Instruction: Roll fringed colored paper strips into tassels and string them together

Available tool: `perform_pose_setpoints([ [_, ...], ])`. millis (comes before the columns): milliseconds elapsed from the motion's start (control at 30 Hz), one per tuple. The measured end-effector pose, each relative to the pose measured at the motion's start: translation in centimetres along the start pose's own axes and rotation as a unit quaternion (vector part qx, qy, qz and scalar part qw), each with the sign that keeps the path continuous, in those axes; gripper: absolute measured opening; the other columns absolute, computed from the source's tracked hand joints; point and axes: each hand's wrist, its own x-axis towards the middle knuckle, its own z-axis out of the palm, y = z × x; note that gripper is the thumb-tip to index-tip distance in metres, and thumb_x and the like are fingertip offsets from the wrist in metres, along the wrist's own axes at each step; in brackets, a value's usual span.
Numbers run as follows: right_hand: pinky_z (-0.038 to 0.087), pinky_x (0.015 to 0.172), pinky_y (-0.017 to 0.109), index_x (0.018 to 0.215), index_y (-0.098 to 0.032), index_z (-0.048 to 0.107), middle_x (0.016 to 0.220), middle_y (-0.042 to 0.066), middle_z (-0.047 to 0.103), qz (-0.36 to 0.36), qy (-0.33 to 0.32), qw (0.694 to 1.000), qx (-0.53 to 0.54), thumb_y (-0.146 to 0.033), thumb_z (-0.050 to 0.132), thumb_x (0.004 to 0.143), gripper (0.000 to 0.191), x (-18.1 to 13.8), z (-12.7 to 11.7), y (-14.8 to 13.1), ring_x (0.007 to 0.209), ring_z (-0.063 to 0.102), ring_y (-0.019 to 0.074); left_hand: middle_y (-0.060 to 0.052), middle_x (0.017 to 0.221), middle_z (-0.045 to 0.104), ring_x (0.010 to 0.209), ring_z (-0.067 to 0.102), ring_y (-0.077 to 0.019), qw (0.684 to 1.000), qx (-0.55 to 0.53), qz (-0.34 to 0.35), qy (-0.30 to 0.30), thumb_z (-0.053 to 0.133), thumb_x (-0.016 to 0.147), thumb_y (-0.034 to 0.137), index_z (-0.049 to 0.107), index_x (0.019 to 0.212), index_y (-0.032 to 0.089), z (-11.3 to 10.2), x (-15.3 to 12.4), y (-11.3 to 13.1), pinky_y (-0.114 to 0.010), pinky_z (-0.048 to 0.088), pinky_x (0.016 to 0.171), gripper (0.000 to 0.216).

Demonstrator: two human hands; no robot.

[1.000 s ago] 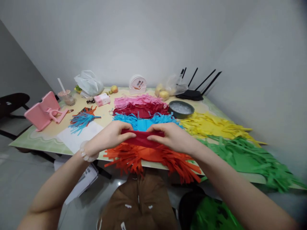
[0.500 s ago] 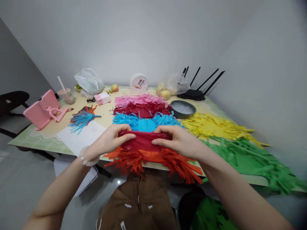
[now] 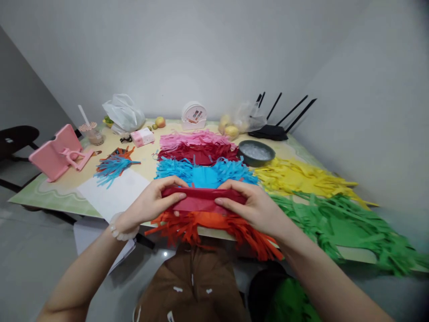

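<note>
Both hands hold a folded dark red paper sheet (image 3: 201, 200) just above the near table edge. My left hand (image 3: 152, 203) pinches its left end, thumb over the front. My right hand (image 3: 250, 203) pinches its right end the same way. Under the red sheet lies orange fringed paper (image 3: 217, 226) that hangs over the table edge. Beyond the hands lie blue fringed paper (image 3: 204, 172), dark red fringed paper (image 3: 197, 153) and pink fringed paper (image 3: 192, 138).
Yellow fringed paper (image 3: 301, 176) and green fringed paper (image 3: 342, 221) cover the right side. A grey bowl (image 3: 256, 153), a black router (image 3: 271, 129), a pink stand (image 3: 56, 152), a white sheet (image 3: 114, 192), a plastic bag (image 3: 122, 114) and fruit sit on the table (image 3: 43, 192).
The red sheet looks wider and longer than a second ago, as both hands spread slightly apart and dropped a little toward me. The table things have not moved.
</note>
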Motion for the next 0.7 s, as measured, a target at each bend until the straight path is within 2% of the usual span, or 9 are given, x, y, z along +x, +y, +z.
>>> perform_pose_setpoints([
  [67,0.046,0.062,0.024,0.092,-0.019,0.070,0.082,0.002,0.070,-0.005,0.020,0.999,0.048,-0.029,0.061,0.088,0.014,-0.2,0.2,0.4,0.067,0.060,0.0147,-0.006,0.095,0.072,0.074,0.064,-0.0144,0.998,-0.057,-0.003,0.006,0.062,0.087,0.030,0.073,0.099,0.017,0.2,-0.2,-0.5,-0.022,0.050,0.064,0.021],
  [133,0.046,0.060,0.024,0.095,-0.020,0.072,0.085,0.002,0.071,-0.016,0.029,0.995,0.094,-0.022,0.059,0.086,0.016,-0.3,0.4,1.0,0.066,0.060,0.0137,-0.006,0.087,0.072,0.064,0.063,-0.0125,0.993,-0.118,-0.019,0.001,0.062,0.086,0.025,0.076,0.096,0.016,0.2,-0.5,-0.9,-0.022,0.050,0.060,0.019],
  [233,0.044,0.058,0.023,0.081,-0.021,0.070,0.073,0.000,0.066,-0.041,0.032,0.989,0.142,-0.010,0.054,0.079,0.020,-0.3,0.7,1.8,0.061,0.056,0.0121,-0.006,0.076,0.069,0.060,0.061,-0.0116,0.988,-0.153,-0.001,-0.013,0.060,0.083,0.017,0.078,0.083,0.014,-0.1,-0.7,-1.3,-0.021,0.050,0.058,0.018],
  [333,0.043,0.058,0.024,0.072,-0.020,0.066,0.066,-0.002,0.059,-0.060,0.022,0.985,0.159,-0.005,0.049,0.075,0.023,-0.1,0.7,2.5,0.060,0.054,0.0120,-0.007,0.081,0.069,0.071,0.063,-0.0131,0.993,-0.106,0.050,-0.017,0.057,0.080,0.008,0.079,0.076,0.016,-0.4,-0.6,-1.1,-0.022,0.050,0.065,0.024],
  [467,0.041,0.058,0.024,0.073,-0.020,0.064,0.069,-0.002,0.059,-0.084,0.009,0.986,0.143,-0.003,0.045,0.074,0.025,0.3,0.5,2.9,0.062,0.053,0.0118,-0.006,0.087,0.069,0.079,0.063,-0.0135,0.995,-0.030,0.094,-0.030,0.052,0.080,0.005,0.080,0.080,0.019,-0.7,-0.3,-0.9,-0.023,0.049,0.072,0.032],
  [700,0.043,0.070,0.025,0.072,-0.020,0.063,0.075,-0.001,0.062,-0.165,0.011,0.985,0.056,0.003,0.040,0.068,0.032,0.6,0.0,2.7,0.073,0.057,0.0129,-0.006,0.094,0.067,0.081,0.062,-0.0142,0.993,0.001,0.107,-0.054,0.051,0.085,0.008,0.079,0.079,0.018,-1.4,-0.2,-1.3,-0.026,0.048,0.077,0.031],
])
